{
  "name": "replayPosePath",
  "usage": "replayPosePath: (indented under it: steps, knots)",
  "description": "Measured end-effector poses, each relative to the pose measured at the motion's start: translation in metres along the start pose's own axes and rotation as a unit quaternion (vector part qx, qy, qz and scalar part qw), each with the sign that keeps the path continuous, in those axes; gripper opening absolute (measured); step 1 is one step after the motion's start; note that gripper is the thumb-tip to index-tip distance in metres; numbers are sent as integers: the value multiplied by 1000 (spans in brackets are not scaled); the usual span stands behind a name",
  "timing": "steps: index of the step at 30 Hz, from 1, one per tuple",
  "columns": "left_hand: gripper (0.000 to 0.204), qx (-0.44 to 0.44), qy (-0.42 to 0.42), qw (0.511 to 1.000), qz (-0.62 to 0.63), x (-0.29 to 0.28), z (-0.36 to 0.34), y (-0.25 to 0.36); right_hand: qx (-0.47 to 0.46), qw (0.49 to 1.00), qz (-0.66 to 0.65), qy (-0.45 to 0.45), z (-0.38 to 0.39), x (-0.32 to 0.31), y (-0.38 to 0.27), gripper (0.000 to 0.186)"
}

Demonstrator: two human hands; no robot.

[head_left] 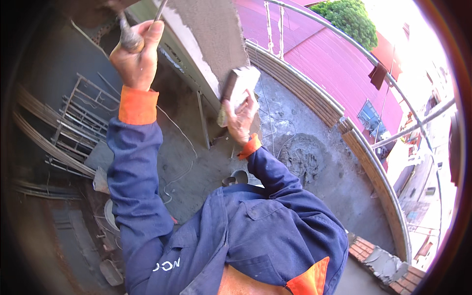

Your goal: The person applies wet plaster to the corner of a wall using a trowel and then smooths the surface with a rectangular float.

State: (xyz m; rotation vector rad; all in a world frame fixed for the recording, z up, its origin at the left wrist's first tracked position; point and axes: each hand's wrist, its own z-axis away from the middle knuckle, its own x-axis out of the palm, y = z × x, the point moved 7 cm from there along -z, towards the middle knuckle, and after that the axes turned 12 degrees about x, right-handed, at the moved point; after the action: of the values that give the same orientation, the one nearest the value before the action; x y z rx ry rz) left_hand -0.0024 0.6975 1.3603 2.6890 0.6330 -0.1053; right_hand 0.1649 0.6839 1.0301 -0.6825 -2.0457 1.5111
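My left hand (135, 61) is raised at the upper left, its fingers wrapped round the worn, bulbous handle (129, 38) of a trowel-like tool. The tool's far end blurs into the dark upper edge. A thin metal rod (160, 10) rises by my thumb; whether I grip it too is unclear. In front of me stands a wall end (211, 29) coated with grey mortar, with a pale straight strip (184, 37) along its left edge. My right hand (240, 117) holds a pale rectangular block (243, 81) with a dark side against the wall's lower right edge.
Wet mortar lies in a heap (301, 156) on the grey floor at right. A low curved brick parapet (300, 78) and metal rails (344, 37) bound that side. Metal frames (81, 110) and long bundled rods (49, 140) lie at left. A thin cable (189, 142) crosses the floor.
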Motion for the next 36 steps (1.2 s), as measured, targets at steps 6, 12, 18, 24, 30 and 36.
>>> replayPosePath:
  steps: [6,12,18,24,30,36]
  knots:
    - [30,15,-13,999,-38,6,3,7,-253,963,-68,61,-54,14,-214,70]
    - [35,14,-45,999,3,10,-2,20,-145,972,-67,171,-44,-7,-67,60]
    - [38,-4,-68,997,-24,9,-6,15,182,975,-73,106,8,-13,46,66]
    - [32,17,-34,999,28,5,-8,6,-71,980,-53,179,-70,15,-131,67]
    - [25,4,1,999,35,8,0,9,-318,948,-23,5,-43,3,-145,69]
    - [24,21,-8,999,26,8,-6,17,-135,991,15,3,-63,-16,-31,73]
